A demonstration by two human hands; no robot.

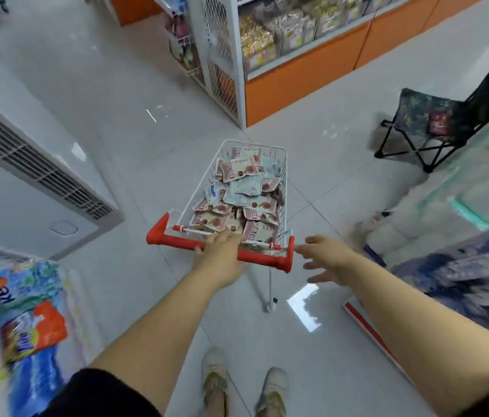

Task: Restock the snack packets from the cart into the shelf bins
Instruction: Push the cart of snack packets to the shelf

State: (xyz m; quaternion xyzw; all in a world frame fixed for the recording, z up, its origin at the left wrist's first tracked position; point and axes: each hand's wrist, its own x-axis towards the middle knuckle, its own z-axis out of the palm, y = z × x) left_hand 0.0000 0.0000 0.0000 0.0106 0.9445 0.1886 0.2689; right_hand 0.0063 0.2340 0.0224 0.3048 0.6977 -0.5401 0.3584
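Observation:
A small white wire cart [283, 164] with a red handle bar [177, 240] stands on the floor in front of me. It is heaped with several snack packets [238, 188], mostly pink-red, a few pale blue. My left hand [222, 254] lies over the middle of the handle bar, its fingers reaching past the bar toward the nearest packets and its thumb below the bar. My right hand [324, 260] hovers with spread fingers just right of the handle's right end, holding nothing. Shelf bins [270, 34] of bagged snacks sit beyond the cart, above an orange base.
A white freezer cabinet [36, 164] with a vent stands at left, with bright packs [33, 323] below it. A folding camp chair [444, 121] is at the right, with wrapped bundles [417, 218] near it. A white mesh rack [219, 55] stands at the shelf's end. Grey tile floor surrounds the cart.

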